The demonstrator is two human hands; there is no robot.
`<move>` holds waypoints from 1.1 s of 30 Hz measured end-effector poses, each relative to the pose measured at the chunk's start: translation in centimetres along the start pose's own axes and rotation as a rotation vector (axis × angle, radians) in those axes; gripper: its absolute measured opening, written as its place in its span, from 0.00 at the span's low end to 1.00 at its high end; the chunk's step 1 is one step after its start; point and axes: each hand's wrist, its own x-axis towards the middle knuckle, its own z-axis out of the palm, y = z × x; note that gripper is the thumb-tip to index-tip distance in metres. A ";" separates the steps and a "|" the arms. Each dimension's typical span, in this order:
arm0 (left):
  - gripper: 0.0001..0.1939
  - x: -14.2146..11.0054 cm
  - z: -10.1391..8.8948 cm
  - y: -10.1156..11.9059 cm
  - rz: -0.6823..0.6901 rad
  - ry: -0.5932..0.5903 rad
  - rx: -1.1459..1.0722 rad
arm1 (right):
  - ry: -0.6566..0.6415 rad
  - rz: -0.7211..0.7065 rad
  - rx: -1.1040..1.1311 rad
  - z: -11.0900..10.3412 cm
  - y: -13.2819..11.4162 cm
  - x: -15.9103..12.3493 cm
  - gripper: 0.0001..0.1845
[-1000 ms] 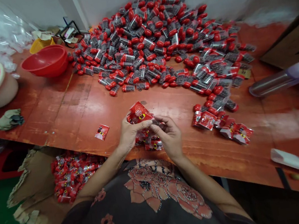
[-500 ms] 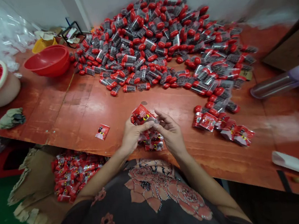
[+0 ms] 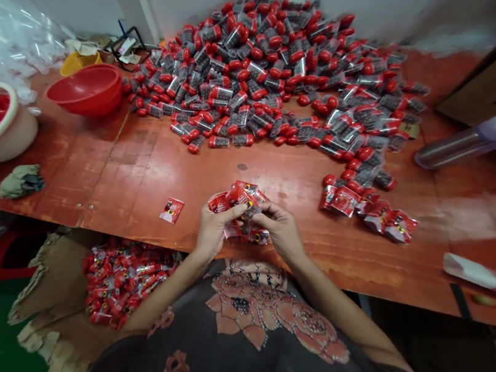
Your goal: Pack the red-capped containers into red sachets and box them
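Red printed packets are between my two hands, just above the table's front edge. My left hand is closed on them from the left, its thumb laid across the top. From the right, my right hand pinches the lower edge of a packet. More of the same packets hang or lie below my fingers, partly hidden. A single flat red packet lies on the table to the left. On the right, a short row of red packets lies by the capped tubes.
A large heap of clear tubes with red caps covers the back of the table. Left stand a red bowl and a white tub of red pieces. Below, a cardboard box holds many red packets. A clear cylinder lies right.
The packets in my hands have turned and spread, with one now showing at the left by my left fingers. My right fingers have closed in from a looser pose. The view has shifted slightly.
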 end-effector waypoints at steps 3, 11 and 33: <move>0.18 -0.9 -1.0 -0.7 -0.046 0.002 -0.010 | -0.025 -0.086 -0.155 -0.7 0.4 -0.7 0.09; 0.14 -4.0 -7.0 -4.6 -0.324 0.050 -0.087 | -0.358 -0.619 -0.873 -4.3 -0.4 3.6 0.45; 0.36 -10.3 -14.6 -7.1 -0.138 0.315 -0.378 | -0.619 -0.724 -0.737 9.7 7.4 0.9 0.33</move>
